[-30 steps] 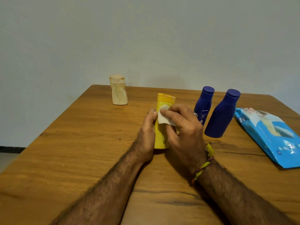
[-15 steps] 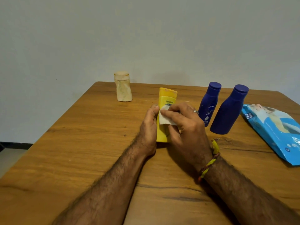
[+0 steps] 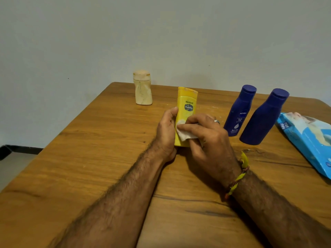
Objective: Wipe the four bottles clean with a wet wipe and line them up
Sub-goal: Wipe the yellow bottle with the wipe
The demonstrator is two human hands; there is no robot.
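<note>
left hand (image 3: 166,129) grips yellow bottle (image 3: 186,111) | right hand (image 3: 206,135) pinches white wipe (image 3: 184,134) on it

1. Wooden tabletop (image 3: 89,167).
2. Standing on it: cream bottle (image 3: 142,90), yellow bottle (image 3: 187,104), two blue bottles (image 3: 239,111) (image 3: 263,119).
3. Blue wipes pack (image 3: 308,140) lies flat at the right edge.

Soft, even indoor light, somewhat dim, with a greenish-grey cast on the wall (image 3: 161,33). Faint shadows lie beneath the forearms on the table (image 3: 89,140). Wide-angle bending tilts the right-hand bottles; detail is slightly soft throughout.
</note>
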